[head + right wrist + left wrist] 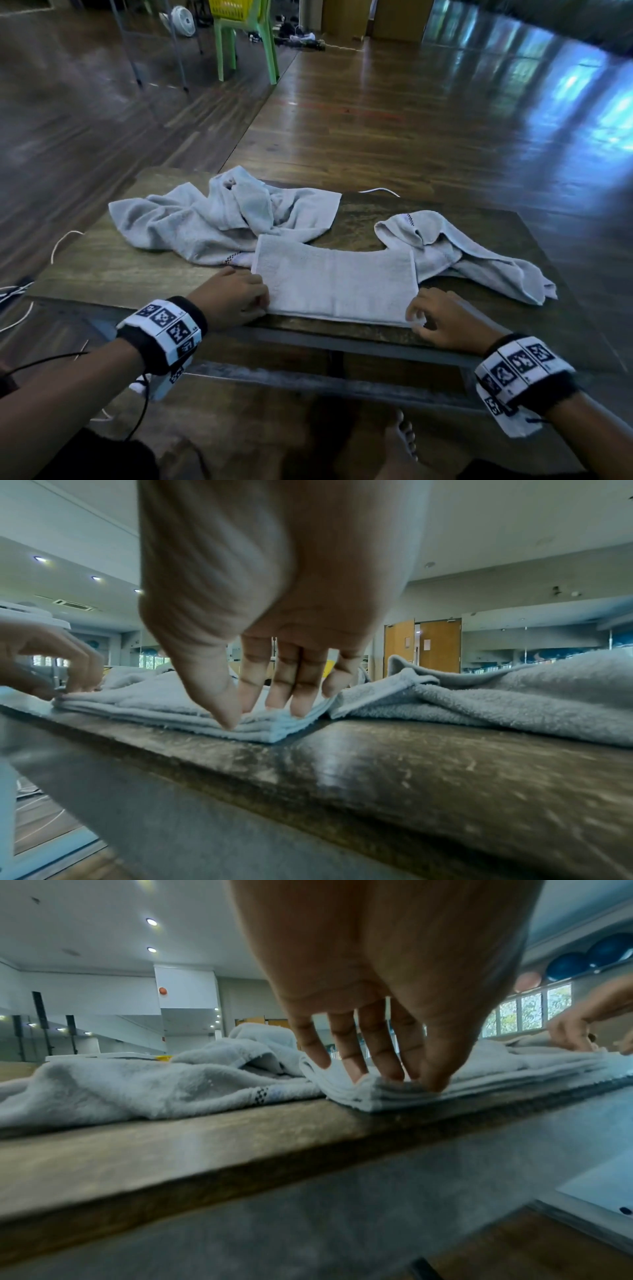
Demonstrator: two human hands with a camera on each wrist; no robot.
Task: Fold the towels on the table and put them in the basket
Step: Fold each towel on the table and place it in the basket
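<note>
A folded towel [334, 286] lies flat at the near edge of the surface [113, 270], in the lower centre of the head view, several layers thick at its ends. The left hand [236, 301] sits at the towel's left end; in the left wrist view its fingers [349, 1047] reach down onto the top of the corner while the thumb meets the stacked edge, so they pinch that corner. The right hand [442, 320] is at the towel's lower right corner; in the right wrist view its fingers [301, 680] are slightly spread on top of the layers and the thumb presses the near edge, though whether it truly clamps the layers or only rests on them is hard to tell. A crumpled towel [212, 219] is heaped behind the folded one toward the upper left of the surface, touching its far left corner. A second loose towel [472, 253] lies to the right, just beside the folded one's far right corner. A yellow basket [233, 8] sits on a green chair [246, 44] at the top of the head view, well apart from the surface.
</note>
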